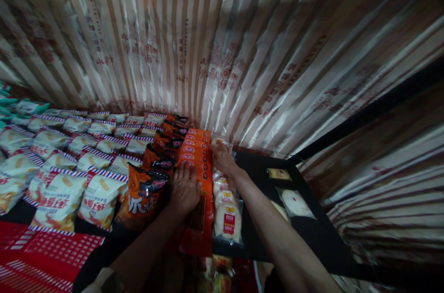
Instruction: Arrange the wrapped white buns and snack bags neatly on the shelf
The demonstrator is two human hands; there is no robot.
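Observation:
My left hand (185,186) lies flat with its fingers stretched over a row of overlapping flat orange packets (204,200), pressing on their printed faces. My right hand (222,156) is at the back, along the right edge of that row. Its fingers are bent round a clear packet (227,141), of which only part shows. In front of this hand runs a column of clear packets of pale round pieces (227,219) with red and yellow labels. Puffed orange and black snack bags (147,196) stand just left of my left hand.
Rows of white snack bags with striped edges (62,198) fill the left, with green bags (31,106) beyond. A red basket (52,251) is at the lower left. On the black tabletop (312,233) lie a small yellow packet (279,173) and a clear packet (296,203). Striped curtain (222,29) hangs behind.

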